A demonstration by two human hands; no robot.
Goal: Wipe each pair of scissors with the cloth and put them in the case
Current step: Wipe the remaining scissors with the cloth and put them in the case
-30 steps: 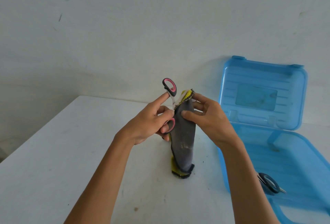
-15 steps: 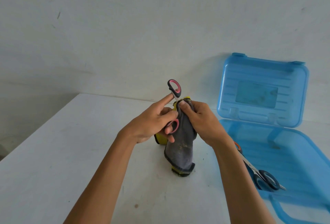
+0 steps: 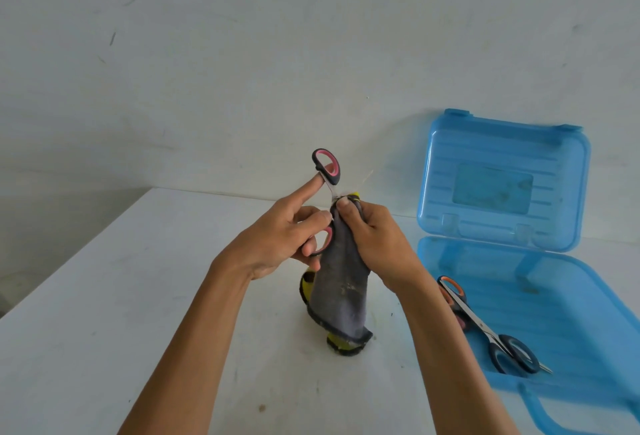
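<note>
Nearest, two bare forearms [image 3: 194, 348] come up from the lower edge and converge over the middle of the white bench [image 3: 114, 296]. Between them hangs the grey cloth [image 3: 341, 292] with its yellow underside; its lower hem droops down to the bench, though whether it touches cannot be told.

Higher up, the left hand [image 3: 277, 240] holds the pink-handled scissors [image 3: 327, 166] upright, handles on top. Its curled fingers [image 3: 311, 220] and thumb close around the lower loop, which shows only as a pink sliver against the cloth. The index finger is stretched straight up, its tip touching the outside of the upper loop. The right hand [image 3: 377, 247], back toward the camera, pinches the top of the cloth with thumb and curled fingers just below the pivot. The blades point down inside the cloth and are hidden; only a short strip of bare steel shows above the pinch.

Farther right, the blue case [image 3: 571, 313] lies open on the bench. In its base, near the front-left corner, the orange-handled scissors [image 3: 452, 291], partly behind the right forearm, and the dark-handled scissors [image 3: 516, 353] lie overlapping. Behind them the lid [image 3: 502, 178] stands raised, close to the pale wall [image 3: 242, 53].
</note>
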